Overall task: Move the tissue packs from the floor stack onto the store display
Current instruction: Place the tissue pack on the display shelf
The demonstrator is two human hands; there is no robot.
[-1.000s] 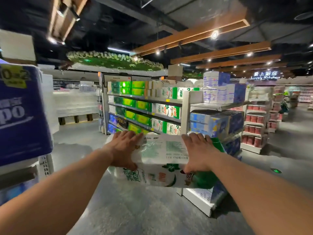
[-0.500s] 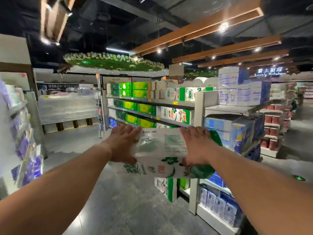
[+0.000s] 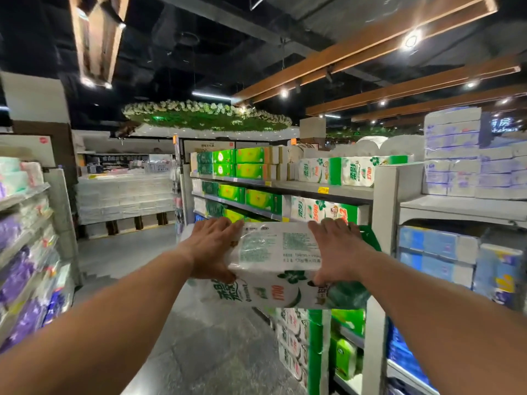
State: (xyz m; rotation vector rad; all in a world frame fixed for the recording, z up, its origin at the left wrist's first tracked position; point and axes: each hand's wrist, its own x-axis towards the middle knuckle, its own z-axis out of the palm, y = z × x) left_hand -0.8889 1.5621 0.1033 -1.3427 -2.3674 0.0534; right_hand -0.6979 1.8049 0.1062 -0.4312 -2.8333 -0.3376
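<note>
I carry a large white and green tissue pack (image 3: 281,263) in front of me at chest height, tilted slightly. My left hand (image 3: 212,249) grips its left end, fingers over the top and thumb under the edge. My right hand (image 3: 336,249) grips the right end the same way. Just beyond the pack stands the store display (image 3: 383,201), a grey shelf unit with matching green and white packs (image 3: 336,171) on its top shelf and more (image 3: 322,210) on the shelf below. The floor stack is out of view.
More green and white packs (image 3: 293,343) stand low at the display's near end. Blue tissue packs (image 3: 436,252) fill the shelves to the right. A shelf of purple and pastel packs (image 3: 25,252) lines the left. Grey aisle floor (image 3: 205,346) runs between them.
I have moved forward and turned right, so the display is closer and larger. The pack stays held between both hands, now near the shelf's end.
</note>
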